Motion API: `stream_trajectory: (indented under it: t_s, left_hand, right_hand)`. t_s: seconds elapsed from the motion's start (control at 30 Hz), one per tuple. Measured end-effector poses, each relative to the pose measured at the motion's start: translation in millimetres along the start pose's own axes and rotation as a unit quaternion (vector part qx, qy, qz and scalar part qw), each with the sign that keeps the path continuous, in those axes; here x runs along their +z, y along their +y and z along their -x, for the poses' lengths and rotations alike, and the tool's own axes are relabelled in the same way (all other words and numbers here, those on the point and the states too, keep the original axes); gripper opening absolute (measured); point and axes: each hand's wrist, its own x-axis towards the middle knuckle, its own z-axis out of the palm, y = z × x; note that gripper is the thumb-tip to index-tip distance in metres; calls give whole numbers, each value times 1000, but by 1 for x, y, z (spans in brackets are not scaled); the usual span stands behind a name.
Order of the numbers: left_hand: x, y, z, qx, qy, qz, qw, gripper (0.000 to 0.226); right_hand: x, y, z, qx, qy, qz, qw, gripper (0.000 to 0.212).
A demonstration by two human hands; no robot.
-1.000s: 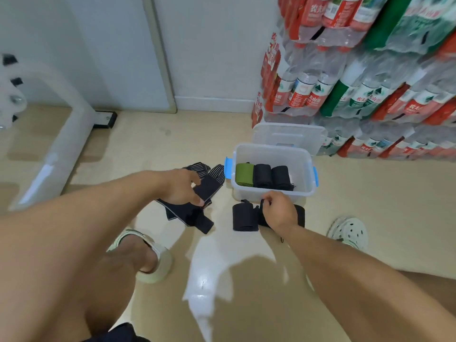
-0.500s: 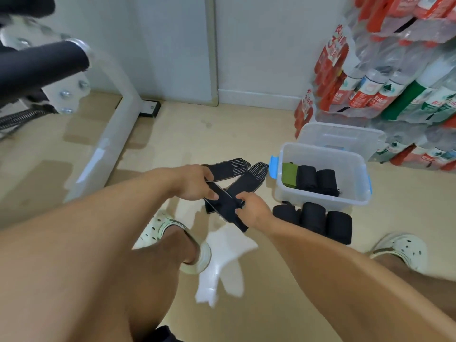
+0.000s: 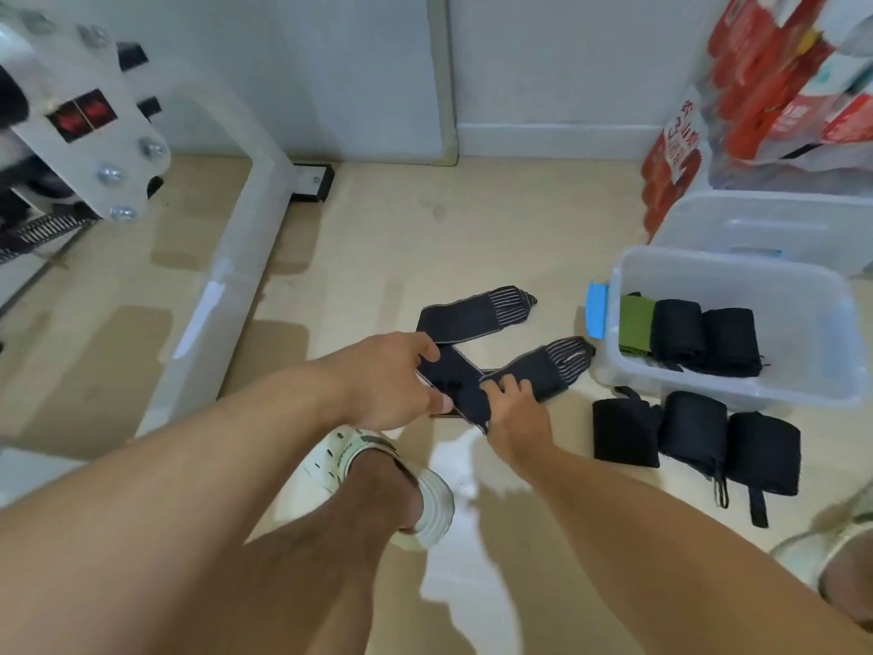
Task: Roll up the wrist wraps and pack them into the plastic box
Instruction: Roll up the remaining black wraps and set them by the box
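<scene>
A: At centre floor, left hand [image 3: 392, 380] is gripping the flat black wrist wrap [image 3: 460, 385] at its 9 o'clock edge; right hand [image 3: 517, 413] is pinching its near end.

B: Handling?

A: Looking light, soft, floppy; best taken at the near end, rolled tight.

B: Changes?

A: Right hand is sitting further up the strap now. At 3 o'clock, three rolled wraps [image 3: 692, 432] are waiting beside the plastic box [image 3: 841, 371], which is holding three more.
</scene>
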Motion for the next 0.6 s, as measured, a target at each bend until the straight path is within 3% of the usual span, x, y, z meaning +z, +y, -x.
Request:
stream_trajectory:
  t_s: [0.13, 0.27, 0.47, 0.6]
  left_hand:
    - [-2, 3, 3, 3, -12, -9, 1000, 58]
    - [-5, 7, 10, 7, -6, -45, 999, 67]
    - [-15, 26, 46, 73, 29, -69, 995, 75]
    - [-18, 47, 83, 165, 112, 23, 980, 80]
  right_hand:
    - [-7, 4, 27, -25, -29, -2, 999, 28]
    - [-46, 13, 50, 5, -97, -172, 980, 27]
    - [-211, 14, 75, -21, -167, -363, 916, 23]
    - [-316, 17, 124, -56, -174, -396, 900, 24]
